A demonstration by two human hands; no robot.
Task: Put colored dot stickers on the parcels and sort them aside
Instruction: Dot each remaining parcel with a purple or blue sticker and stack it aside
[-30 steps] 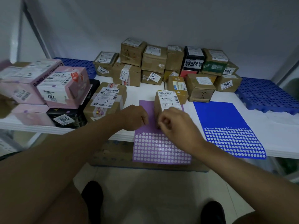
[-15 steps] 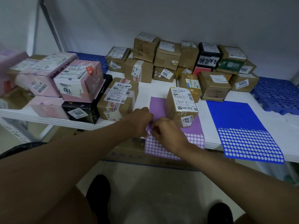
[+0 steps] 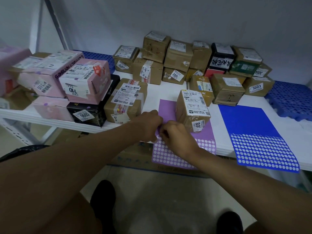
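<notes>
on the purple sticker sheet (overhanging the shelf edge) i see my left hand and right hand pinching it, brown parcel alongside.

Both arms reach forward; left hand and right hand meet, fingers curled.

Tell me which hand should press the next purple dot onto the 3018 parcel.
Right. The right hand works at the purple sticker sheet directly beside the 3018 parcel, a short move up. The left hand sits on the sheet's far side from the parcel, better placed for steadying it.
</notes>
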